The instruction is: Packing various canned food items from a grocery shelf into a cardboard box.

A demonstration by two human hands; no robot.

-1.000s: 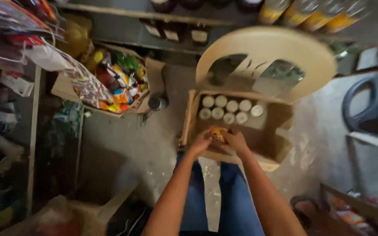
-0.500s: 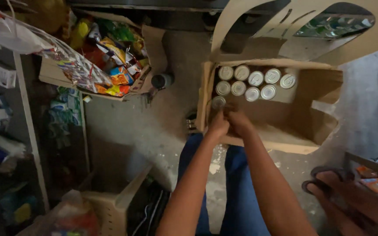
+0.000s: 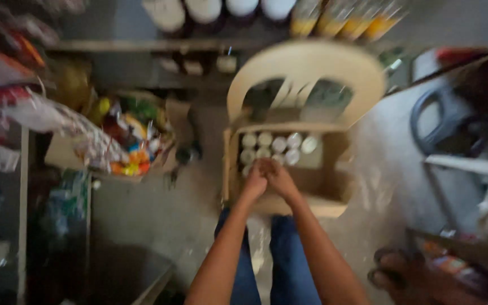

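An open cardboard box (image 3: 318, 207) sits on a pale plastic chair (image 3: 306, 65) in front of me. Several round white-lidded containers (image 3: 278, 143) stand in rows at its far side. My left hand (image 3: 255, 181) and my right hand (image 3: 278, 175) are pressed close together inside the box, right at the near edge of the lids. The picture is blurred, so whatever lies between the fingers is hidden. My legs in blue jeans (image 3: 282, 265) show below the arms.
A second cardboard box (image 3: 57, 153) of colourful snack packets stands on the floor at left, beside racks of hanging packets (image 3: 7, 85). A shelf of bottles (image 3: 334, 14) runs along the back. Someone's sandalled foot (image 3: 396, 274) is at lower right, a dark chair (image 3: 441, 121) at right.
The view has swung and pulled back, so the chair back shows again. Both hands stay together in the box, now at the near edge of the white lids.
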